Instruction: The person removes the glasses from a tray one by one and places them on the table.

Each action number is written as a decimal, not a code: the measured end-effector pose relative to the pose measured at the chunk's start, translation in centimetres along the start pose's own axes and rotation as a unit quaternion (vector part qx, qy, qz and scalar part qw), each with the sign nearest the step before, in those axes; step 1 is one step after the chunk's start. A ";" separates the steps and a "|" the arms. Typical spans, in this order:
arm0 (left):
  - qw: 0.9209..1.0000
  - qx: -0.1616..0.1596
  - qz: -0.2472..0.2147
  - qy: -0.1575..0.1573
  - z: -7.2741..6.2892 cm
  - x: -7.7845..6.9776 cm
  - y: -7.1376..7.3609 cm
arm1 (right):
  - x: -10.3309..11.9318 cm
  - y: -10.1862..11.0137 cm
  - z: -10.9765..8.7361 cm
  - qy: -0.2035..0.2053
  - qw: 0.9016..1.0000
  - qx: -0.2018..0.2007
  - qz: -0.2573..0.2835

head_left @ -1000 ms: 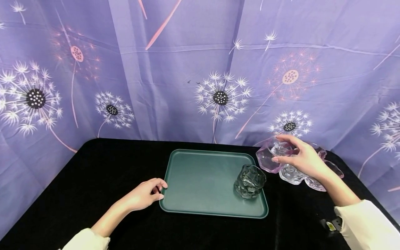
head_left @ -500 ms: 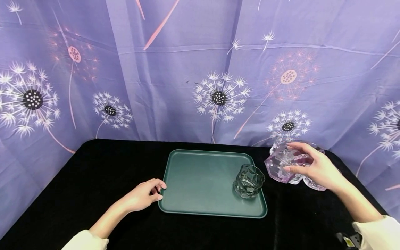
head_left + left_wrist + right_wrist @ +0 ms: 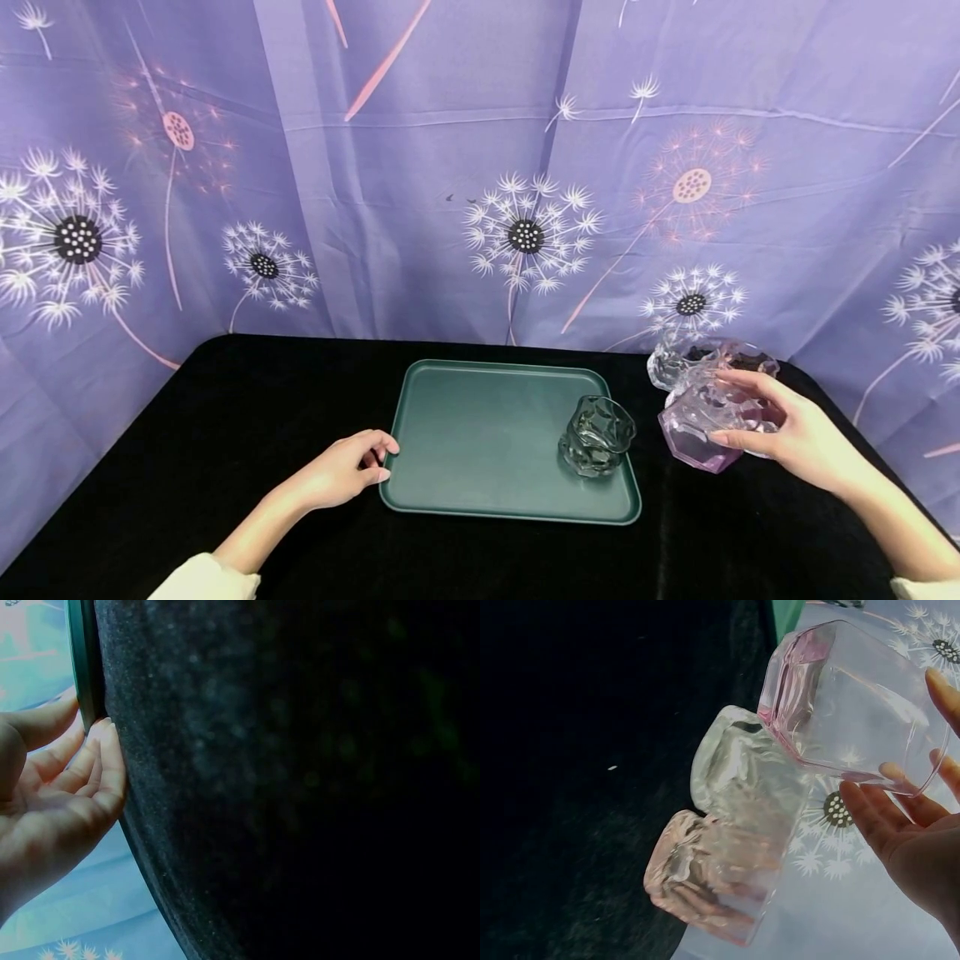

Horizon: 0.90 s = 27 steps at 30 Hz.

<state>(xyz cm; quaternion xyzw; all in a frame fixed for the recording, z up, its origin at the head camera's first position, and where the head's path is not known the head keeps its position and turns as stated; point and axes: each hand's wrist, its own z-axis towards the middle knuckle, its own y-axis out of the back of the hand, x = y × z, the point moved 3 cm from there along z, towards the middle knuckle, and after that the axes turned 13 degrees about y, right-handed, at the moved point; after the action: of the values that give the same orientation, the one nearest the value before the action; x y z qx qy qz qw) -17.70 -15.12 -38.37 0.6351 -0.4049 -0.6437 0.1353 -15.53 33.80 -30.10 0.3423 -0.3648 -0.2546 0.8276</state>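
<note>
My right hand (image 3: 806, 437) holds a pale pink faceted glass (image 3: 701, 437) between thumb and fingers. The glass tilts, its heavy base toward the tray; in the right wrist view the pink glass (image 3: 847, 705) appears apart from the glasses behind it. At the left, my left hand (image 3: 341, 471) pinches the rim of the green tray (image 3: 480, 450). The left wrist view shows the thumb on one side of the tray edge (image 3: 84, 667) and fingertips at the other. A smoky grey wavy glass (image 3: 596, 437) stands upright on the tray's right side.
Behind the right hand stand several more glasses, among them a clear wavy one (image 3: 666, 367). A clear glass (image 3: 739, 765) and a pinkish one (image 3: 697, 877) touch in the right wrist view. A patterned purple curtain (image 3: 420, 208) hangs behind the black-covered table (image 3: 315, 383).
My right hand has moved toward me and slightly right, bringing the pink glass off the group and nearer the front. The left hand, tray and grey glass stay as they were.
</note>
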 end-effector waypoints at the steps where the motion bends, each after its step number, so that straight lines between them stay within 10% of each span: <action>1: 1.000 0.000 0.000 0.001 0.0 0.0 0.0 | -0.1 0.0 -0.2 0.000 1.000 0.002 -0.003; 27: 1.000 0.003 -0.005 0.010 -0.1 0.1 -0.1 | -2.2 0.2 -4.3 -0.047 0.998 0.010 -0.031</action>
<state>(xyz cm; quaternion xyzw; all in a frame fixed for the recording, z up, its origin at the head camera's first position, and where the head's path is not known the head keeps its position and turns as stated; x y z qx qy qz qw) -17.61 -15.14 -38.46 0.6439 -0.4018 -0.6370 0.1344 -13.54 37.02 -33.06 0.3493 -0.3949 -0.2918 0.7981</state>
